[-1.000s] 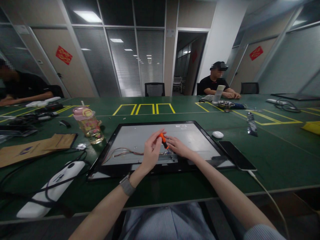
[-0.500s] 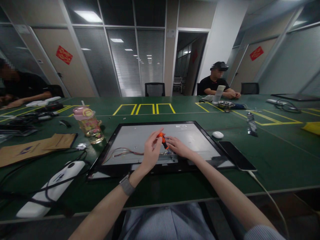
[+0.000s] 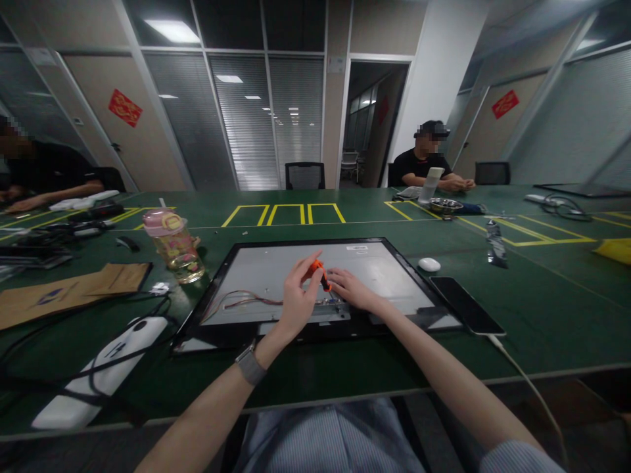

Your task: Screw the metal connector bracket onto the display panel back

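Observation:
An orange and black screwdriver (image 3: 325, 283) stands tilted over the lower middle of a flat display panel (image 3: 256, 263), its tip down at a small board (image 3: 335, 307) by the panel's near edge. My left hand (image 3: 300, 289) has its thumb and fingers closed around the screwdriver's handle. Just right of the handle, my right hand (image 3: 355, 290) rests low over the panel with its fingers stretched out toward the screwdriver. Whether those fingertips touch the shaft or the board I cannot tell. Thin coloured wires (image 3: 251, 299) run along the grey back of the panel, left of the board.
Left of the panel stand a pink-lidded bottle (image 3: 172, 243), a brown paper bag (image 3: 98, 289) and a white device (image 3: 106, 368) crossed by cables. To its right lie a white case (image 3: 429, 265) and a phone (image 3: 466, 305) on a cable. Two people sit across the green table.
The screwdriver's handle has turned slightly in my left hand, showing a different pattern of orange and black. My right hand has barely moved.

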`<state>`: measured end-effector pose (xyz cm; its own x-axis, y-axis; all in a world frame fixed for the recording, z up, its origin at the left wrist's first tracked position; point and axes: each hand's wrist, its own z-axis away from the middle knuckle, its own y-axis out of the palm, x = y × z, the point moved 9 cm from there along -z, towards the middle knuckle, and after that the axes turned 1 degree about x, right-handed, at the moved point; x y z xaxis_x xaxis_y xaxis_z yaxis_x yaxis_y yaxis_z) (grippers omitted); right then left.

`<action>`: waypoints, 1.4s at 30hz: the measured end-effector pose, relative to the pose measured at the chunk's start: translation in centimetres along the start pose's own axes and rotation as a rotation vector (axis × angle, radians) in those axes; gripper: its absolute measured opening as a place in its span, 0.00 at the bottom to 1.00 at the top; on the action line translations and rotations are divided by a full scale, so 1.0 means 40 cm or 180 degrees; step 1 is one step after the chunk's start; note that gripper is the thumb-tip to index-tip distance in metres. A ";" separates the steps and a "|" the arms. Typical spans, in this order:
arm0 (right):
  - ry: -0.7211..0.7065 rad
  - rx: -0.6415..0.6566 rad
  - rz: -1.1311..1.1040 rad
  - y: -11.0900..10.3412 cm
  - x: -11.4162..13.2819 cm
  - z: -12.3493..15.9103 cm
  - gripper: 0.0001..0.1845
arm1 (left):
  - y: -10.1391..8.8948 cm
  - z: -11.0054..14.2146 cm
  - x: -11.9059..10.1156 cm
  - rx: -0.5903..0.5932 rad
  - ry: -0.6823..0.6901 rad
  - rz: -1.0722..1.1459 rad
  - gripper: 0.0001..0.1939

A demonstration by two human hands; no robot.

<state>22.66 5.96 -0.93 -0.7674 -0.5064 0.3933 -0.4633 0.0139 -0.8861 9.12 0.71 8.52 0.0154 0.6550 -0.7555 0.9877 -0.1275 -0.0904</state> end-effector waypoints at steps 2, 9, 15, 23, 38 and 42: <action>0.0035 0.0009 0.0024 0.003 -0.003 -0.001 0.21 | -0.007 -0.003 -0.006 -0.0085 0.0095 -0.0135 0.14; 0.0051 -0.0091 -0.0064 0.001 -0.009 0.001 0.21 | -0.012 0.001 -0.019 -0.0028 0.0160 -0.0131 0.18; -0.0025 -0.0105 -0.0075 0.003 -0.009 0.000 0.21 | -0.005 -0.001 -0.018 -0.0003 0.0128 0.0027 0.17; -0.0006 -0.0102 -0.0037 0.006 -0.013 -0.002 0.21 | -0.007 -0.002 -0.014 0.0023 0.0168 -0.0170 0.14; 0.0055 -0.0036 -0.0055 0.002 -0.003 -0.002 0.20 | 0.004 -0.006 -0.013 0.0169 0.0104 -0.0064 0.11; 0.0085 -0.0073 -0.0063 -0.002 -0.003 0.001 0.20 | -0.005 -0.004 -0.019 0.0139 0.0111 -0.0128 0.15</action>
<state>22.81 6.01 -0.90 -0.7694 -0.4834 0.4176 -0.4885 0.0240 -0.8723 8.95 0.37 9.23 -0.0179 0.6856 -0.7277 0.9799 -0.1325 -0.1489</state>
